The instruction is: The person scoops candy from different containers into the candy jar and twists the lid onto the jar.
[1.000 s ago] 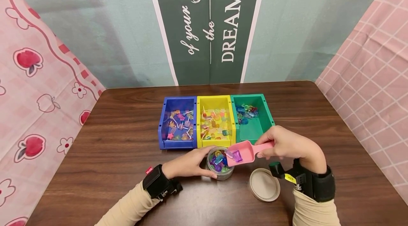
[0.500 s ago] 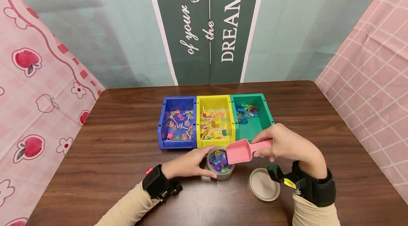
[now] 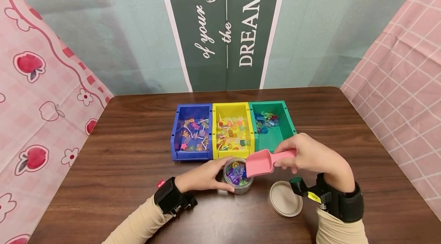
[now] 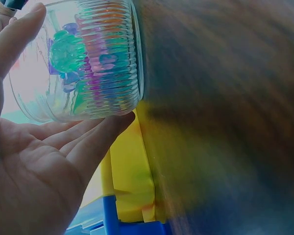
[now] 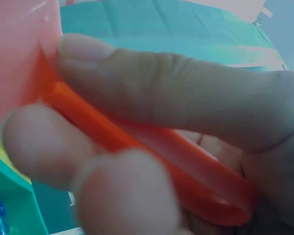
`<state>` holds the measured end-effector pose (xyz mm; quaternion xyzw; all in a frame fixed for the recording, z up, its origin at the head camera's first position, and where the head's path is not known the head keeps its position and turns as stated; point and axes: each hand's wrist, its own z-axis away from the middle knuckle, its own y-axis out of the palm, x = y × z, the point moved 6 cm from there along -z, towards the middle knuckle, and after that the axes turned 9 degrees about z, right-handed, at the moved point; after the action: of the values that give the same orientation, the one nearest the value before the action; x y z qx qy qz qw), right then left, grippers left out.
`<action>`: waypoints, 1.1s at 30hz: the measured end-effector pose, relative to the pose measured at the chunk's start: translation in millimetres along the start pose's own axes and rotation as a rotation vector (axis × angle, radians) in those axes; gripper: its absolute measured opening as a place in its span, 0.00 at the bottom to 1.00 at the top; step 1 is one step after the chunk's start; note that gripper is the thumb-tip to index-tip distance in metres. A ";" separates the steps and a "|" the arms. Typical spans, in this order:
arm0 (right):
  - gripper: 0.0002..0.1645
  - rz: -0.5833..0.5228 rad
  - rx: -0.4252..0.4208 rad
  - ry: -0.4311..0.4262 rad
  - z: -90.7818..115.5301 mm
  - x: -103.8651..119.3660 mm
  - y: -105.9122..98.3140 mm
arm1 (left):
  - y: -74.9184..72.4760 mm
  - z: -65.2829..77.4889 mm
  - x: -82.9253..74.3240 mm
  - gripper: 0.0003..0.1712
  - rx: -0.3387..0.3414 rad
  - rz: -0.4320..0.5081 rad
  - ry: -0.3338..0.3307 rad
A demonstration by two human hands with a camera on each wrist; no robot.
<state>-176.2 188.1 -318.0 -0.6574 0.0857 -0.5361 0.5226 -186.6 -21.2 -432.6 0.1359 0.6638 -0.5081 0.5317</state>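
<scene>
My left hand (image 3: 203, 177) holds a clear jar (image 3: 238, 189), thumb on one side and fingers on the other. Ribbed walls show on the jar in the left wrist view, with colourful translucent beads (image 4: 68, 51) inside. In the head view purple and blue beads lie near its open mouth. My right hand (image 3: 306, 154) grips the handle of a pink scoop (image 3: 259, 163); thumb and fingers pinch that handle (image 5: 137, 142) in the right wrist view. The scoop tilts over the jar's right rim, and no beads show in its pan.
Behind the jar, a blue bin (image 3: 191, 155), a yellow bin (image 3: 234, 154) and a green bin (image 3: 275, 142) stand joined in a row, each with small translucent pieces. A round lid (image 3: 285, 199) lies on the brown table (image 3: 138, 140) right of the jar.
The right hand has tipped the scoop toward the jar. Purple beads that lay in the scoop have dropped into the jar. The left hand has stayed in place.
</scene>
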 end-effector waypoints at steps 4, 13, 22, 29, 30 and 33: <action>0.11 0.017 -0.030 -0.011 3.1 -1.8 -2.6 | -0.1 0.1 0.4 0.48 0.002 0.007 0.001; 0.09 0.046 -0.067 0.045 11.8 -8.7 -10.4 | -1.7 -0.1 -1.0 0.49 0.005 0.027 -0.013; 0.11 0.075 -0.113 0.104 20.7 -17.5 -15.6 | 0.3 1.6 0.1 0.50 0.006 0.005 -0.020; 0.08 0.168 -0.195 0.193 22.5 -24.2 -21.4 | 0.0 1.7 -0.9 0.49 0.001 -0.005 -0.009; 0.08 0.179 -0.207 0.209 22.3 -25.2 -22.4 | -0.1 1.6 -0.9 0.49 0.000 -0.006 -0.008; 0.09 0.209 -0.237 0.239 21.0 -27.6 -25.5 | -0.4 1.4 -0.8 0.49 0.000 -0.010 -0.005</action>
<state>-182.3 230.3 -312.6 -0.6335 0.2777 -0.5393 0.4803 -185.9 -22.2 -431.6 0.1311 0.6632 -0.5110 0.5309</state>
